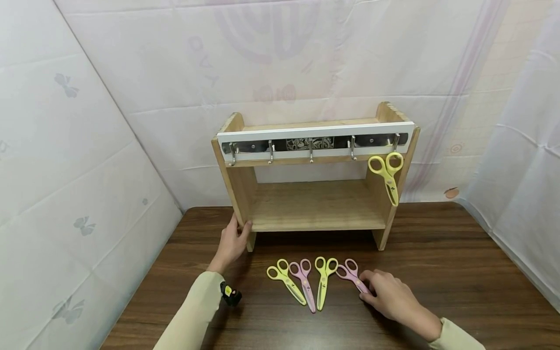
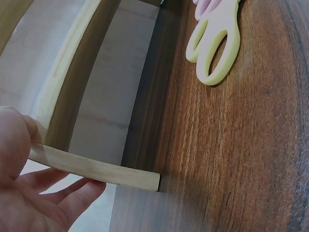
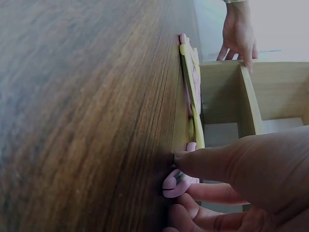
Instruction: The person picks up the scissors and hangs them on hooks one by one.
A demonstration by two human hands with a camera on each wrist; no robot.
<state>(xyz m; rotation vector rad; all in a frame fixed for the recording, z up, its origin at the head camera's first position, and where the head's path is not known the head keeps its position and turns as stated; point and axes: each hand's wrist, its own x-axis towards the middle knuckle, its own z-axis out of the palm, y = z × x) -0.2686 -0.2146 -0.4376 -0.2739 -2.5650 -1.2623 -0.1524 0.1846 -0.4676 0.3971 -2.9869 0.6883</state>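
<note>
While L hand (image 1: 232, 242) grips rack side (image 1: 242, 190), R hand (image 1: 391, 295) pinches pink scissors (image 1: 355, 278) — prob. light, stiff, a bit slick — best held by blades (image 1: 362, 287).

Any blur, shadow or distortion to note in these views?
Head: mostly crisp, dark shadow under the shelf; left wrist: the shelf's edges look bowed; right wrist: the table is blurred at left, the background at upper right washed out.

Brown wood-grain table (image 1: 437, 233), shelf (image 1: 315, 206) standing toward back. In front, left to right: first yellow scissors (image 1: 286, 279), first pink scissors (image 1: 305, 282), second yellow scissors (image 1: 323, 280), second pink scissors (image 1: 355, 278).
</note>
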